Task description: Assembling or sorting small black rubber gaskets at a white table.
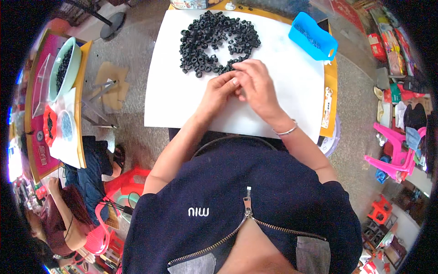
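Note:
My left hand (218,90) is closed in a pinch over the near edge of a heap of small black ring-shaped parts (196,48). Against its fingertips presses my right hand (259,86), its fingers bent and a metal bangle on the wrist. Whatever the two hands hold between them is hidden by the fingers. The black parts lie in a rough ring on a white sheet (292,91), just beyond my hands. At the far right of the sheet a blue plastic tray (333,48) contains many tiny dark pieces.
A side table (84,109) on the left bears a pale green basin (73,48) of black parts and an orange-red dish (49,132). Another person (68,219) sits at lower left. A pink stool (397,153) and shelves of goods (388,41) stand at right.

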Demonstrator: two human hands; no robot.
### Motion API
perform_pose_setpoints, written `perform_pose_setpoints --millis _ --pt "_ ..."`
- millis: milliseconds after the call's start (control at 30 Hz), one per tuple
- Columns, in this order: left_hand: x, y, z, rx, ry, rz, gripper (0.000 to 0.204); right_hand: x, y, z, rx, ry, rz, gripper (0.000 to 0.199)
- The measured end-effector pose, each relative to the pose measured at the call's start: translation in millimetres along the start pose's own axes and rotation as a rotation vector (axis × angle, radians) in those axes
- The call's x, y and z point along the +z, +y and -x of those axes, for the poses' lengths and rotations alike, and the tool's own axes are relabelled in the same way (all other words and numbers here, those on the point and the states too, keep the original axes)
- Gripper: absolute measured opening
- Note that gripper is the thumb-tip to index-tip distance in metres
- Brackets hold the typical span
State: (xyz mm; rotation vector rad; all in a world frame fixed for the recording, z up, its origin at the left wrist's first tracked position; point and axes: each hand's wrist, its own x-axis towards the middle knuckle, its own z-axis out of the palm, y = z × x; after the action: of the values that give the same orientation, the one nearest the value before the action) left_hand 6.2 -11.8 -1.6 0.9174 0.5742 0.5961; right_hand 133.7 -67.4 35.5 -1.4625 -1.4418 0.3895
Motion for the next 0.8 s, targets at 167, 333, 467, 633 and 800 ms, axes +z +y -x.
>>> perform_pose_setpoints --millis 167,333,467,633,800 --pt "-5 -7 2 0.013 0.103 -0.091 0.029 32 5 -1 -0.116 0.016 0.069 0.017" --pt "-8 -5 4 -0.004 0.104 -0.041 0.031 37 2 -4 -0.153 0.047 0.076 0.015" --pt "6 3 8 -0.006 0.097 0.020 0.029 32 -5 -3 -0.007 0.102 -0.123 0.017" --pt "42 29 18 0.104 -0.013 -0.035 0.025 0 -43 -12 0.412 0.098 -0.557 0.030" --pt "62 33 17 0.160 -0.019 -0.106 0.024 -12 -46 -16 0.410 0.149 -0.565 0.037"
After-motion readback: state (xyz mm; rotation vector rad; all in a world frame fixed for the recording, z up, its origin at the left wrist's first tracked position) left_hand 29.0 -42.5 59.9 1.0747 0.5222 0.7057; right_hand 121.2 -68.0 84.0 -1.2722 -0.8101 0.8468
